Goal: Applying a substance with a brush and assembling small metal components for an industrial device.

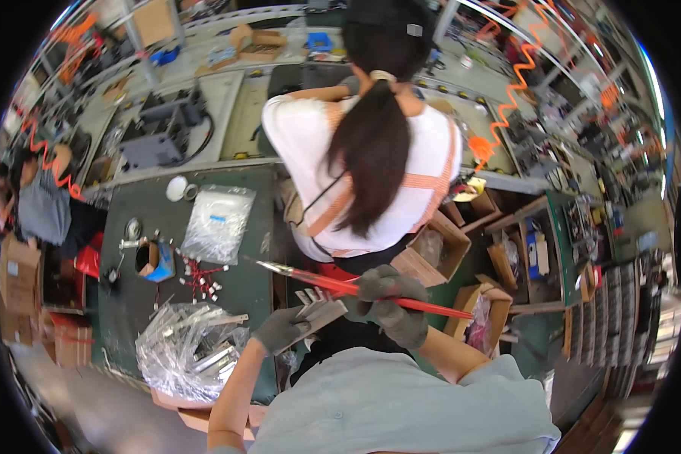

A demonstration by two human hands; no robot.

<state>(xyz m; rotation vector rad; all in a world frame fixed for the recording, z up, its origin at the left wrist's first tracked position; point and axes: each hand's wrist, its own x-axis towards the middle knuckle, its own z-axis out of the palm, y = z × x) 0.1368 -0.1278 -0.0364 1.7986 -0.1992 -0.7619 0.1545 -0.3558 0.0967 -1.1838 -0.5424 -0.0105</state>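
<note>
My left hand (281, 328), in a grey glove, grips several flat metal brackets (321, 312) that fan out in front of my body. In my gloved right hand (395, 304) is a long red-handled paintbrush (329, 284), lying nearly level across the front of me. Its silvery ferrule and narrow tip point left, just above the brackets, and its handle end sticks out to the right. Left of my left hand, a clear plastic bag (178, 344) holds more metal parts.
A dark green table (113, 303) bears a flat plastic packet (218, 223), red wire connectors (198, 278) and a blue container (155, 261). A seated co-worker (371, 174) faces away ahead of me. Cardboard boxes (431, 250) stand at right; a conveyor bench (234, 144) runs beyond.
</note>
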